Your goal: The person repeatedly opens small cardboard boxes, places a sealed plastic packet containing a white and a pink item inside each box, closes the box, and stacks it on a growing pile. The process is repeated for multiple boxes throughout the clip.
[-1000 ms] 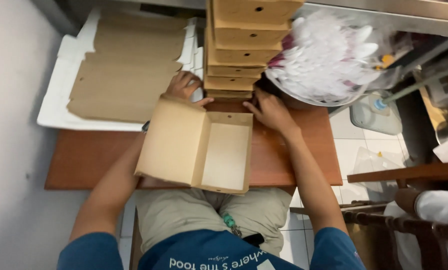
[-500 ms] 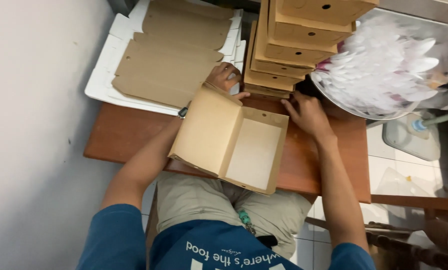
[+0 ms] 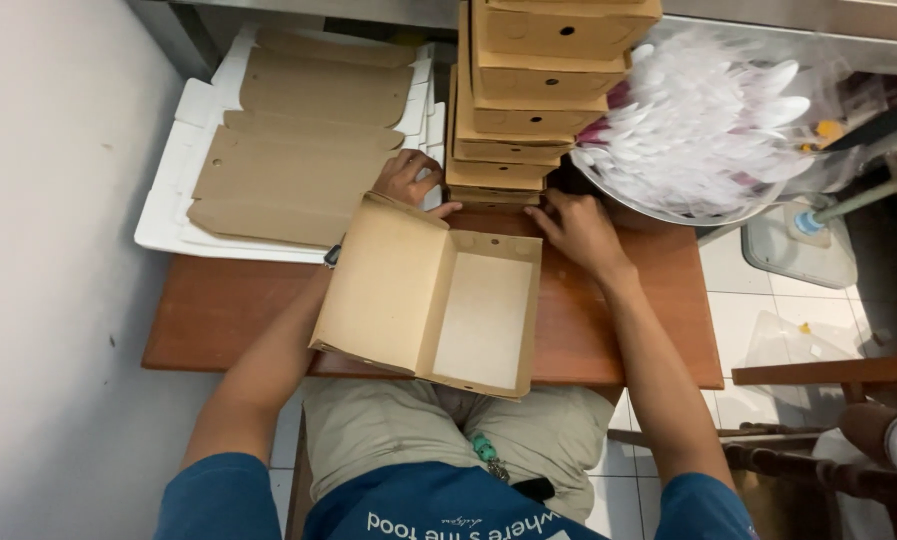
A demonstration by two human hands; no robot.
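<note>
My left hand (image 3: 408, 180) apparently gripping the matte cardboard box's (image 3: 438, 300) far edge, right hand (image 3: 578, 230) spread loose beside it, flat on the smooth wooden counter (image 3: 218, 315), stacked boxes (image 3: 528, 90) just beyond.

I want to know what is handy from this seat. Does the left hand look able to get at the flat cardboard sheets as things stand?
Probably yes: the left hand already rests beside the flat cardboard sheets, with nothing lying between them. The open box sits nearer the body, out of that path.

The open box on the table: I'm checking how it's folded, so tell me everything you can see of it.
The open box is brown cardboard, a lidded carton with its lid hinged open to the left and a shallow tray with small holes in its walls. It lies on the wooden table, overhanging the near edge. The left hand is at its far corner.
</note>
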